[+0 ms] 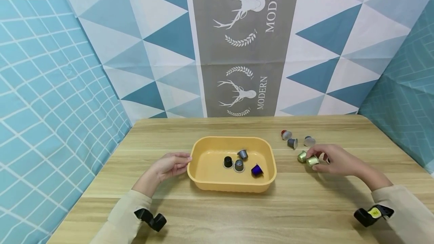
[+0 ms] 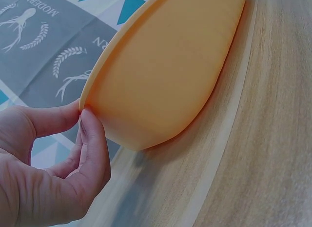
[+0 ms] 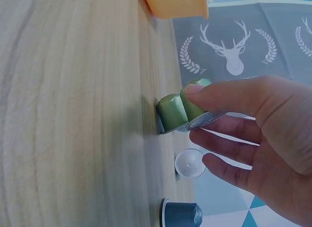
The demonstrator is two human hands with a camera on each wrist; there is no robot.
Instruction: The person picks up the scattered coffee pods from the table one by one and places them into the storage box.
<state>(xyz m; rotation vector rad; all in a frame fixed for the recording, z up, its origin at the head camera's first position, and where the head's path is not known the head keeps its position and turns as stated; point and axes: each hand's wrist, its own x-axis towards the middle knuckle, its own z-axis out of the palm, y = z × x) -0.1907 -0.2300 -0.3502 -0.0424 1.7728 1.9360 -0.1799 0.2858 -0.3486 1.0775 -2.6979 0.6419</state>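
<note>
Pinching one green capsule [image 1: 312,161] between thumb and fingers of my right hand [image 1: 333,160]. Place: right half of the desk [image 1: 237,217], between the yellow tray [image 1: 234,187] and the desk's right edge. Right wrist view has it touching a second green capsule [image 1: 301,156]. Can't tell if the held one is clear of the desk.

Left hand [image 1: 173,165] also gripping: thumb and fingertips pinch the tray's left rim. Tray is on the desk, a bit left of the middle, well apart from the near edge.

Inside, four capsules: black capsule [image 1: 228,162] upright near the middle; grey capsule [image 1: 239,166] just beside it, also upright; silver capsule [image 1: 242,154] tilted, toward the far side; purple capsule [image 1: 256,170] tipped over near the tray's near right corner.

Loose group toward the desk's far edge, right half: red capsule [image 1: 286,135], pale lid showing; dark grey capsule [image 1: 292,143] on its side, just beside it; blue capsule [image 1: 309,141] to their right, lid showing too. Dark capsule [image 1: 326,158] mostly hidden by my right hand, can't tell how it lies.
</note>
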